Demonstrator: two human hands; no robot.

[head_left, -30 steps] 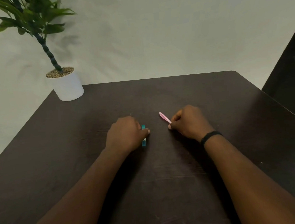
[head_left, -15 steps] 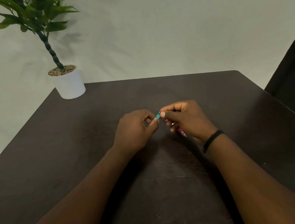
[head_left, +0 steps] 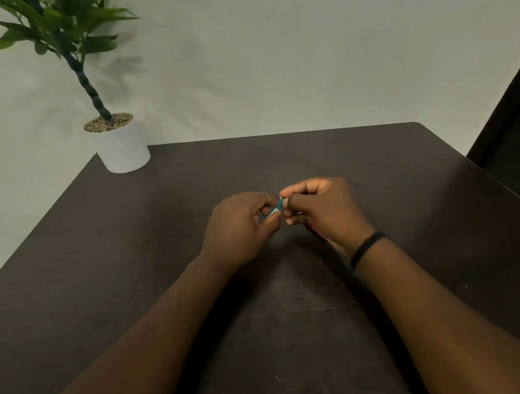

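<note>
Above table [head_left: 407, 185], 2 hands [head_left: 239, 226] [head_left: 322, 210] pinching 1 teal cap [head_left: 279, 206], 1 pink pen [head_left: 318, 232]

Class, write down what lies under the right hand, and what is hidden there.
Only a sliver of the pink pen shows beneath the right hand, over the table; the palm covers the rest. The left hand pinches the teal cap.

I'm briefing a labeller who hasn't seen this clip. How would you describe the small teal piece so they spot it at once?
Start at the dark table, near its middle, where the left hand and right hand meet. The teal piece is the short sliver pinched between their fingertips. It is the only teal thing there; the pen under the right hand is pink.
</note>
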